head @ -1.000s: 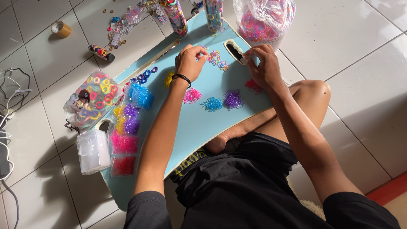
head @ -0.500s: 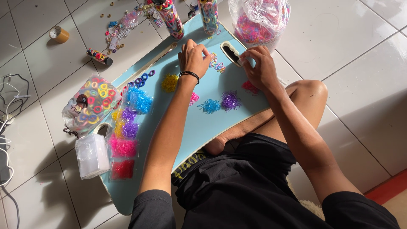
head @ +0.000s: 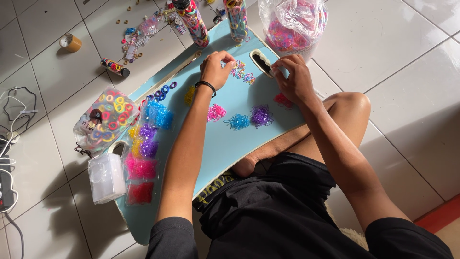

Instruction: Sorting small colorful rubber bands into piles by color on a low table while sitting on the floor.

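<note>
Left hand curled, fingertips pinching at the mixed heap of tiny coloured rubber bands on the light-blue lap counter. Right hand pinches just beside it, contents unclear. Bands look light, stretchy, slippery; best nipped singly.

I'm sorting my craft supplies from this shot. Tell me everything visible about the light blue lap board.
The light blue lap board is a flat, smooth panel with a pale cream edge, rounded corners and a slot handle near its far edge. It lies tilted across the person's crossed legs, reaching the tiled floor. Small piles of coloured elastic bands lie on it; the left hand and right hand work above it.
</note>
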